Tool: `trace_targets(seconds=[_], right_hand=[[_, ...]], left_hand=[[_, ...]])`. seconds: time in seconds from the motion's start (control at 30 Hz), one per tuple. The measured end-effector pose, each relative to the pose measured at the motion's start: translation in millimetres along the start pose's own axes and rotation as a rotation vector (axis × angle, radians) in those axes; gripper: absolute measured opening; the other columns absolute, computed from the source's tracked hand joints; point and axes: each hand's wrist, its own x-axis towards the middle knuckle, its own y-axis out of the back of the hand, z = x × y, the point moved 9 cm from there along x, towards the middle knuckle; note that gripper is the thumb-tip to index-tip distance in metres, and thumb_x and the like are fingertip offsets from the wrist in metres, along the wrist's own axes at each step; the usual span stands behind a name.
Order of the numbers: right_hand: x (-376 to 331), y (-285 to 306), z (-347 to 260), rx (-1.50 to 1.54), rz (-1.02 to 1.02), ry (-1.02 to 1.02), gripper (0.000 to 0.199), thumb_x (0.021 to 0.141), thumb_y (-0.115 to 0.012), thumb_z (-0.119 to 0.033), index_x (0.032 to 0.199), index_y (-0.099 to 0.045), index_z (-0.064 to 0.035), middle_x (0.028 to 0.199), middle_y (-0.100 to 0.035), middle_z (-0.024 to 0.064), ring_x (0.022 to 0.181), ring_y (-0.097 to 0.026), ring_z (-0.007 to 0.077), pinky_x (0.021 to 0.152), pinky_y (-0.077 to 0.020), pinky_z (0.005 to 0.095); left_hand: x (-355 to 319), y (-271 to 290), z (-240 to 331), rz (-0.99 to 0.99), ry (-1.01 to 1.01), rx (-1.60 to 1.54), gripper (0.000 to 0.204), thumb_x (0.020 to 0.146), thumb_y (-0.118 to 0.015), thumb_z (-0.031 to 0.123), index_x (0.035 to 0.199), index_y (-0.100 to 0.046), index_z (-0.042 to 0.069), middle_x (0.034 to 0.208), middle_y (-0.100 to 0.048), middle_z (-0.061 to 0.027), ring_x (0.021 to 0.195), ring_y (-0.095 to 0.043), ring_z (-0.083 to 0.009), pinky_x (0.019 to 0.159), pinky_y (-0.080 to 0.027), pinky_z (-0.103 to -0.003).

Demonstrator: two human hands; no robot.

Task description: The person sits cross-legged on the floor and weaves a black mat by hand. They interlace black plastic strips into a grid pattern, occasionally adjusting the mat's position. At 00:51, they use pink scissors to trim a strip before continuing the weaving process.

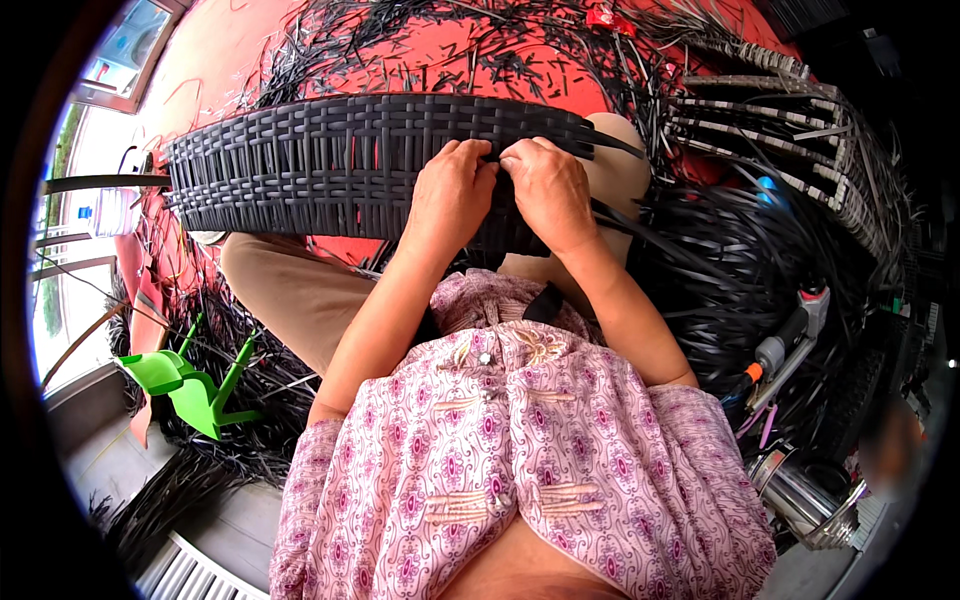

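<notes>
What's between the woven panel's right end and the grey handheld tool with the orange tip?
In the head view, a beige-trousered knee, then loose black strips, lie between the woven panel and the handheld tool.

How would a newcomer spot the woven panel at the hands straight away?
Find the red floor across the top, then the left hand and right hand in front of it. Both touch the long black woven panel, which stretches far left. Its regular weave sets it apart from the loose black strips around.
</notes>
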Motion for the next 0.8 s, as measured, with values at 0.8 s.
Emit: trace_targets(seconds=[0.8], right_hand=[[-3.2,1.6,-27.6,0.506,0.127,-0.052,0.011,0.088,-0.073,-0.008,0.091,-0.070,0.0016,0.084,-0.072,0.0146,0.073,-0.070,0.0243,0.067,-0.0543,0.0322]], left_hand=[[-7.2,42.1,-16.8,0.138,0.067,0.252,0.017,0.088,-0.071,0.017,0.097,-0.068,0.003,0.093,-0.069,-0.0146,0.083,-0.068,-0.0334,0.073,-0.054,-0.041]])
